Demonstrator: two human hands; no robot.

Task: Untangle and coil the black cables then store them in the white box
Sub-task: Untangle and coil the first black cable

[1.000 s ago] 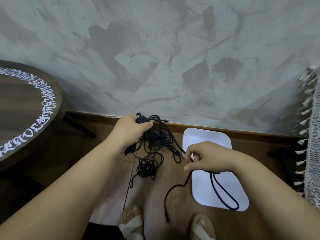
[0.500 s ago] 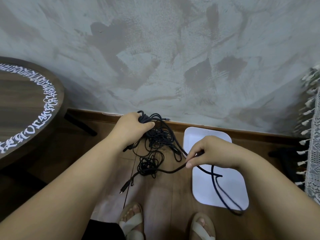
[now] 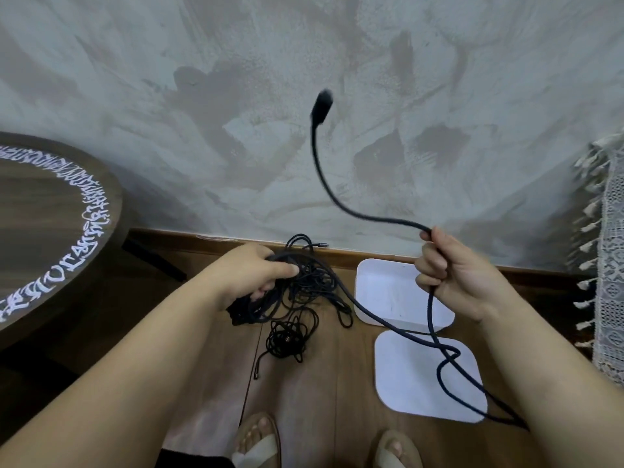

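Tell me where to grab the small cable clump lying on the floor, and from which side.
Take the small clump by its dense middle, coming straight down from above: it lies flat on the wooden floor, so the whole wad can be scooped at once. Probably leave its loose tail alone; pulling that thin end may tighten the knots.

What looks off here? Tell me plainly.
The black cables gripped by the left hand are one tangled mass, a smaller clump below. The thick cable in the right hand twists into a loop; its plug sticks up, blurred.
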